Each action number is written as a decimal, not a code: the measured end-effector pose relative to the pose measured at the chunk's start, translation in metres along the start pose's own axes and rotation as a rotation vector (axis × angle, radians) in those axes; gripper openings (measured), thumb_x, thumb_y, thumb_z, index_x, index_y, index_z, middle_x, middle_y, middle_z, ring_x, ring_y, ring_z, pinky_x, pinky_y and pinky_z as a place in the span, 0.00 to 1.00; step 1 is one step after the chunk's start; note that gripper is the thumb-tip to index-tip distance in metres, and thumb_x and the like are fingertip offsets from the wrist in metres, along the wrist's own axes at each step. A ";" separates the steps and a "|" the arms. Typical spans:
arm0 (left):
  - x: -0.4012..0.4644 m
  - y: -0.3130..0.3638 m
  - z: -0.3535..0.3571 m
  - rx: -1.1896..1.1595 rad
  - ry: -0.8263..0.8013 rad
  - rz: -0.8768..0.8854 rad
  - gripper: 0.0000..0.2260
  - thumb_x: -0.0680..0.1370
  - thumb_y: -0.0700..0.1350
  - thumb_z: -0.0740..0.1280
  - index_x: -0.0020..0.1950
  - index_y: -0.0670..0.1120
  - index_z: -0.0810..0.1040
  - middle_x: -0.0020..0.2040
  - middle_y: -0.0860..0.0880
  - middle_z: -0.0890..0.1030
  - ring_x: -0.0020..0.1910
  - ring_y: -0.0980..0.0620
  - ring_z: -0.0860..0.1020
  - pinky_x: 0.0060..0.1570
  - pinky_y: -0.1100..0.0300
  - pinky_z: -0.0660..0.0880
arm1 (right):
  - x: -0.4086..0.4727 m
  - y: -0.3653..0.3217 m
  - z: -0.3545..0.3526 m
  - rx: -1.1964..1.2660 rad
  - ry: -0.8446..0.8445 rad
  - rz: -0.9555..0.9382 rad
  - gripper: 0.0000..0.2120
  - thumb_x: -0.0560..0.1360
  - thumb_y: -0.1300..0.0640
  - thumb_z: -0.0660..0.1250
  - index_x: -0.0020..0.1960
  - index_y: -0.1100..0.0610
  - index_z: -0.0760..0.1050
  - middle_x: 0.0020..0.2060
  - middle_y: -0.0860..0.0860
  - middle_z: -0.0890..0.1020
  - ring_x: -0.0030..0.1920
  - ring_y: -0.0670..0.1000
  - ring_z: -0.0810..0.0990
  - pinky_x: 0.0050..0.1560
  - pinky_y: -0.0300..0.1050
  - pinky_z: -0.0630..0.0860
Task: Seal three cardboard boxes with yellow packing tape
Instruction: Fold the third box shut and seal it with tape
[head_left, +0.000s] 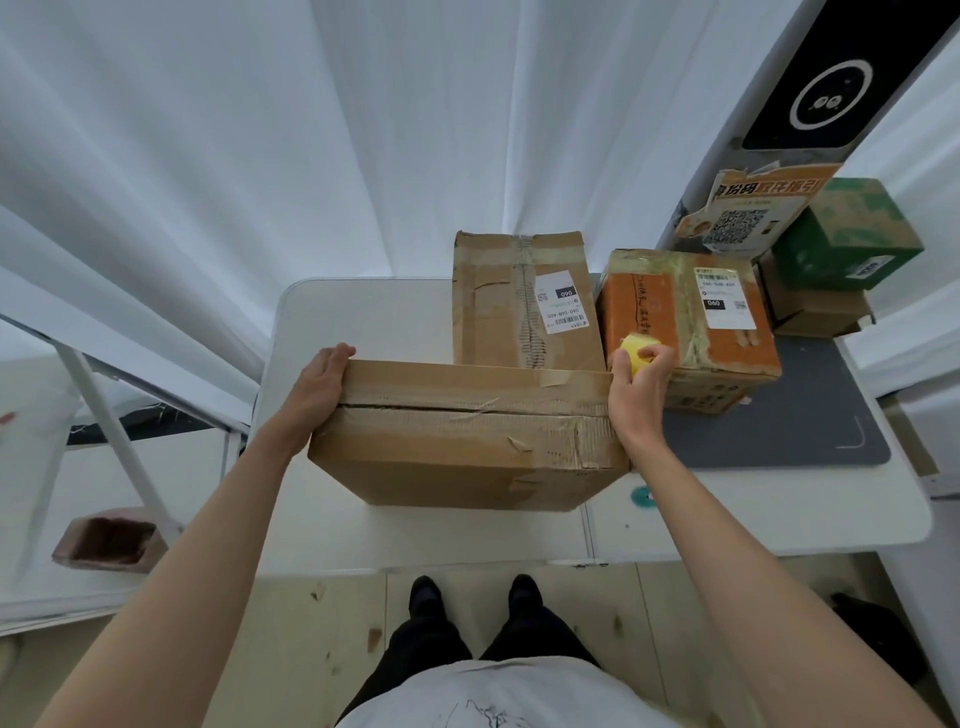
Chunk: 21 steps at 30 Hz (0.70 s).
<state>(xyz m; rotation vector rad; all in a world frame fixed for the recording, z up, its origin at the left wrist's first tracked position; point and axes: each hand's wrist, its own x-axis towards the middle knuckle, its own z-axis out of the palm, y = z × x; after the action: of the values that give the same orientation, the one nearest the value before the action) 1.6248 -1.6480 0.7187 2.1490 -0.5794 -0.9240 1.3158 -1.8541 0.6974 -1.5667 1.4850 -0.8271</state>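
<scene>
The wide brown cardboard box (467, 431) sits nearest on the white desk (363, 322). The left hand (317, 387) presses flat on its left end; the right hand (636, 384), at its right end, grips a yellow tape roll (635, 353). The tape could lay crooked (the split seam looks uneven) if the box shifts.

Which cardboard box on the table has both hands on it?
The wide, flat brown cardboard box nearest the person: left hand on its left end, right hand, gripping yellow tape roll, at its right.

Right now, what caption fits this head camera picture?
Left hand steadies the large brown cardboard box while right hand grips the yellow tape roll.
</scene>
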 end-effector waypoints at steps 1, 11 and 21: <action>0.001 0.001 0.002 0.071 0.058 0.030 0.22 0.86 0.59 0.51 0.72 0.48 0.71 0.67 0.46 0.75 0.63 0.46 0.72 0.62 0.51 0.68 | -0.001 0.000 -0.003 0.046 0.026 0.021 0.09 0.85 0.54 0.58 0.60 0.56 0.61 0.61 0.57 0.70 0.58 0.54 0.72 0.59 0.55 0.74; -0.019 0.096 0.065 0.297 0.169 0.502 0.11 0.82 0.45 0.66 0.64 0.47 0.80 0.66 0.47 0.78 0.67 0.48 0.74 0.68 0.57 0.66 | -0.030 -0.032 -0.054 0.198 -0.030 -0.305 0.04 0.85 0.61 0.58 0.59 0.55 0.66 0.52 0.49 0.72 0.54 0.49 0.72 0.57 0.42 0.71; -0.062 0.203 0.117 0.192 -0.297 0.720 0.10 0.82 0.46 0.67 0.61 0.50 0.85 0.56 0.55 0.83 0.50 0.57 0.82 0.56 0.62 0.76 | -0.065 -0.049 -0.054 0.192 -0.268 -0.529 0.04 0.84 0.57 0.57 0.59 0.54 0.67 0.54 0.51 0.73 0.54 0.49 0.73 0.53 0.39 0.70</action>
<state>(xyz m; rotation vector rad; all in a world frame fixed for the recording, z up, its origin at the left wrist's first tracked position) 1.4721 -1.7900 0.8420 1.7394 -1.5156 -0.7887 1.2846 -1.7965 0.7701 -1.8634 0.7816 -0.9722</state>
